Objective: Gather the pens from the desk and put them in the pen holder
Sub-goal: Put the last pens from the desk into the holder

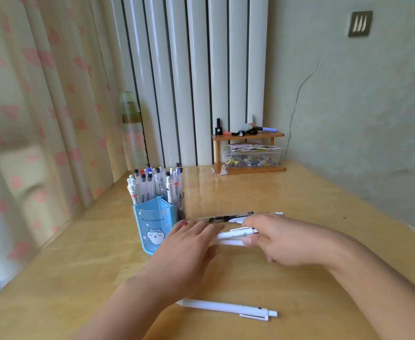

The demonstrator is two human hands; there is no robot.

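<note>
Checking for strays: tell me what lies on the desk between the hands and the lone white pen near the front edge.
In the head view, only bare desk separates the right hand from the lone white pen; the left hand leads into a forearm that crosses the pen's left end.

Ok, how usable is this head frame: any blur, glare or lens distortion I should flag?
Head view: wide-angle bending curves the desk edges; the curtain at left is smeared; soft daylight puts glare on the desk behind the pen holder; both hands, left hand and right hand, are slightly soft; the near white pen reads clearly.
</note>
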